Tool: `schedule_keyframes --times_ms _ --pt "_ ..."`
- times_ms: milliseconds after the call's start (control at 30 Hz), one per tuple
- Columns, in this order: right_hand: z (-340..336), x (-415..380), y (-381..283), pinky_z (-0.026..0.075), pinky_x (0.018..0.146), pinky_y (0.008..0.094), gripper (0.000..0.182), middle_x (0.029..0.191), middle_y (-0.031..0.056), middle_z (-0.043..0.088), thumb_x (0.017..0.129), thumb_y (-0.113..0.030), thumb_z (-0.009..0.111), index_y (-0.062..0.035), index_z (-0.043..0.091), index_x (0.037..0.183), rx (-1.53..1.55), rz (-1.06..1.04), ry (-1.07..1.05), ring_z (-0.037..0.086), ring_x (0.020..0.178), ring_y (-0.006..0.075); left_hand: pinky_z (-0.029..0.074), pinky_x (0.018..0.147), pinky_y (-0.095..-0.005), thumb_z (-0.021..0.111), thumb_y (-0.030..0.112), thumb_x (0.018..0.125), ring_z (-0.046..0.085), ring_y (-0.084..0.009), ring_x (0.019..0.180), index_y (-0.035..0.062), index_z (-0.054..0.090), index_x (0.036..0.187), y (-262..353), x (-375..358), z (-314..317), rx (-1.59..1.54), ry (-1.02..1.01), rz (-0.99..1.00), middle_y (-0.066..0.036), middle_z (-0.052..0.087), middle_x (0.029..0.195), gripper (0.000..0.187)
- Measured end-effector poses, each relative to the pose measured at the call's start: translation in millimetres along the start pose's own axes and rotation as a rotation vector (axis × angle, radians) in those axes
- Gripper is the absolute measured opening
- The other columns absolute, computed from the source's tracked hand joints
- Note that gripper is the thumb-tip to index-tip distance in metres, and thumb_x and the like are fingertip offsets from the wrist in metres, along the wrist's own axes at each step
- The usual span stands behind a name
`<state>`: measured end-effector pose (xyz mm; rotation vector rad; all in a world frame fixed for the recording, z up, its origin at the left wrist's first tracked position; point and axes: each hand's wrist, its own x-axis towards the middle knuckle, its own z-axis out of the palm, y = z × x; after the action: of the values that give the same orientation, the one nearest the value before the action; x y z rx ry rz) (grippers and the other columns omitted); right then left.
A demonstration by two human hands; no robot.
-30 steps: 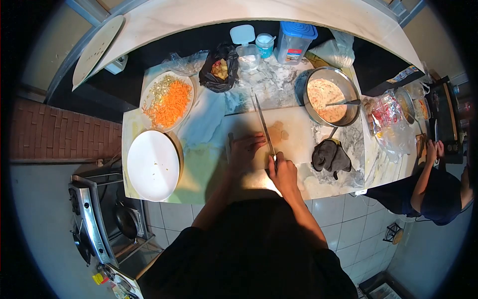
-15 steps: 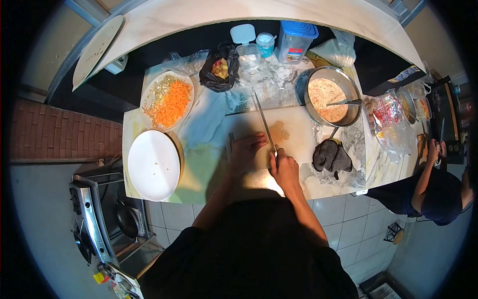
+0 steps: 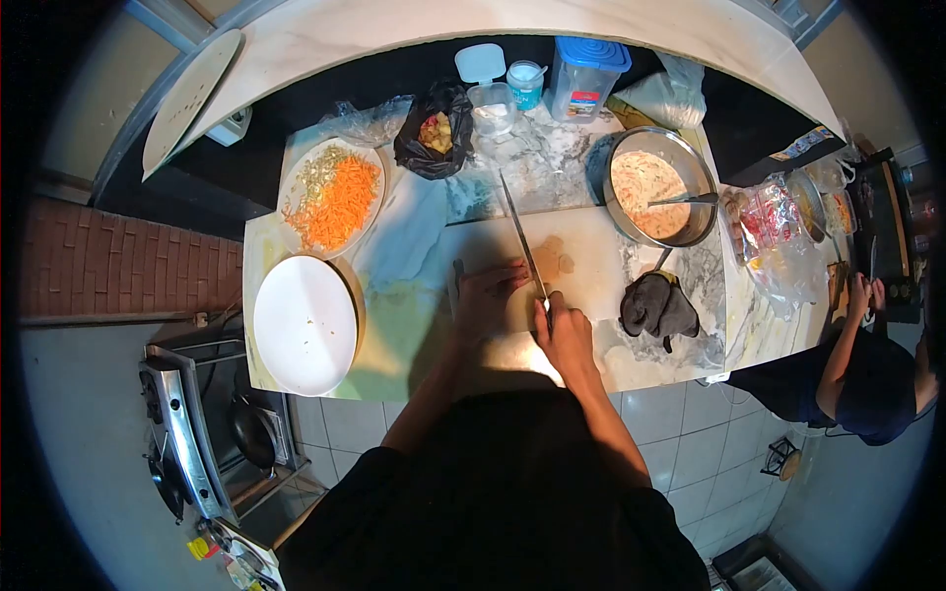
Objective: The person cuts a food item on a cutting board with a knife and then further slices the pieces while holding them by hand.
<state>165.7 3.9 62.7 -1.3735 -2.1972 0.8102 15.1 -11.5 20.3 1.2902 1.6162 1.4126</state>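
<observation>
My right hand [image 3: 566,335] is wrapped round the handle of a long kitchen knife [image 3: 519,227], its blade pointing away from me across the white cutting board [image 3: 596,295]. In shadow to the left, my left hand [image 3: 485,298] has its fingers bunched close against the blade. What sits under those fingertips is hidden, and I cannot tell what it is. Thin, pale brownish pieces [image 3: 555,258] lie on the board just right of the blade.
At left are a plate of shredded carrot and chopped pale pieces [image 3: 345,202] and a white plate [image 3: 304,330]. A metal bowl of creamy mixture [image 3: 645,182] and a dark cloth [image 3: 658,307] are right. Behind stand a black bag [image 3: 419,163] and containers. A person [image 3: 867,379] works far right.
Both hands and the knife hold nearly the same place. The view shifts very slightly.
</observation>
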Motion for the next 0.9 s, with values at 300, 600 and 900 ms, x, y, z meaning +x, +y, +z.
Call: schedule_keyframes --times_ms 300,600,900 --pt "-1 1 1 0.044 0.051 0.0492 0.020 0.057 0.0232 0.056 0.088 -0.018 0.053 0.0001 0.049 0.081 -0.059 -0.006 -0.046 0.056 0.055 0.0428 0.050 0.084 -0.0259 0.065 0.002 0.078 0.065 -0.0173 0.089 -0.0010 0.068 0.094 -7 0 2 -0.032 0.010 0.018 -0.009 0.067 0.100 0.016" --pt "5 0 5 0.046 0.051 0.0486 0.019 0.057 0.0228 0.056 0.089 -0.017 0.051 0.0002 0.047 0.084 -0.132 0.012 -0.099 0.057 0.054 0.0415 0.053 0.082 -0.0272 0.062 -0.004 0.079 0.065 -0.0188 0.090 -0.0048 0.066 0.093 -12 -2 4 -0.267 0.012 -0.067 -0.011 0.066 0.100 0.015" --pt "18 -3 14 0.048 0.049 0.0442 0.019 0.056 0.0193 0.056 0.088 -0.019 0.052 -0.0007 0.049 0.088 -0.229 -0.027 -0.080 0.058 0.053 0.0366 0.053 0.081 -0.0277 0.063 -0.004 0.078 0.065 -0.0199 0.088 -0.0056 0.065 0.095 -1 0 -1 -0.210 -0.014 -0.015 -0.012 0.066 0.101 0.017"
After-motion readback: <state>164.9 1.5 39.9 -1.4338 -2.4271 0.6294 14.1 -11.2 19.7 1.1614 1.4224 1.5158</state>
